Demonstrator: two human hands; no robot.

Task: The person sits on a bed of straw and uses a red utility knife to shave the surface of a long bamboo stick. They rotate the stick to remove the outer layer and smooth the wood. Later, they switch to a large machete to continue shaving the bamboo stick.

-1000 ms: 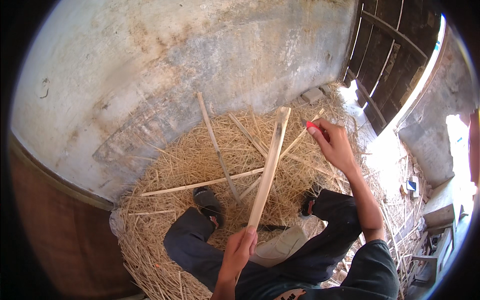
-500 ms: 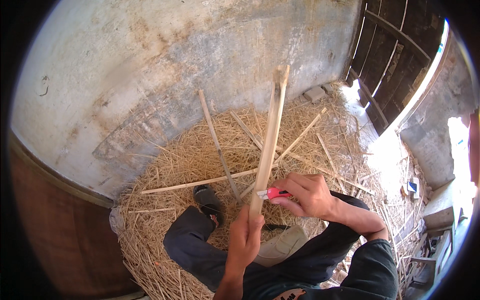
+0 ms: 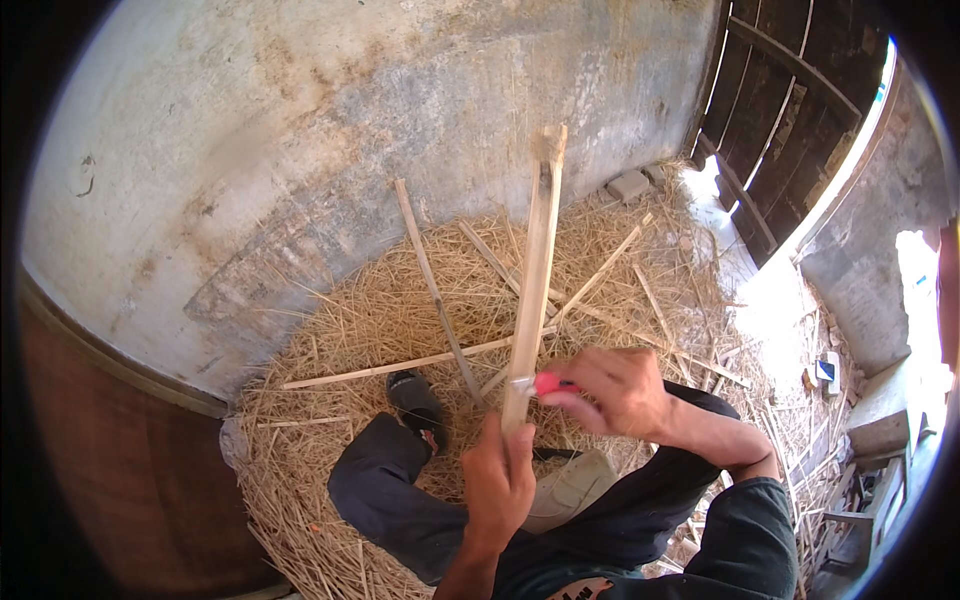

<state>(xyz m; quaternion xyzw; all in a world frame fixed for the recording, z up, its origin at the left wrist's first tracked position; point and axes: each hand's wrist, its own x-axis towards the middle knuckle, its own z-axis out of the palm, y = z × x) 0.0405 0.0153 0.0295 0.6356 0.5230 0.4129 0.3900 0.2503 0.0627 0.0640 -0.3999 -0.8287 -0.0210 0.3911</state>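
A long pale bamboo strip [image 3: 535, 270] stands slanted in front of me, its far end raised toward the wall. My left hand [image 3: 500, 475] is closed around the strip's lower end, thumb along its face. In my right hand [image 3: 620, 390] is a red utility knife [image 3: 552, 384], slightly blurred. Its blade lies against the strip a little above my left hand. The knife's rear part is hidden by my fingers.
Shavings and thin splints [image 3: 370, 310] cover the floor around my legs. Several loose strips, one a long slat [image 3: 430, 265], lie ahead. A stained wall [image 3: 400, 100] stands behind, a plank door [image 3: 780, 120] far right, a brown panel [image 3: 130, 440] left.
The strip's far end has tilted slightly left, and my left hand has shifted a little right. The knife stays at nearly the same place on the strip.
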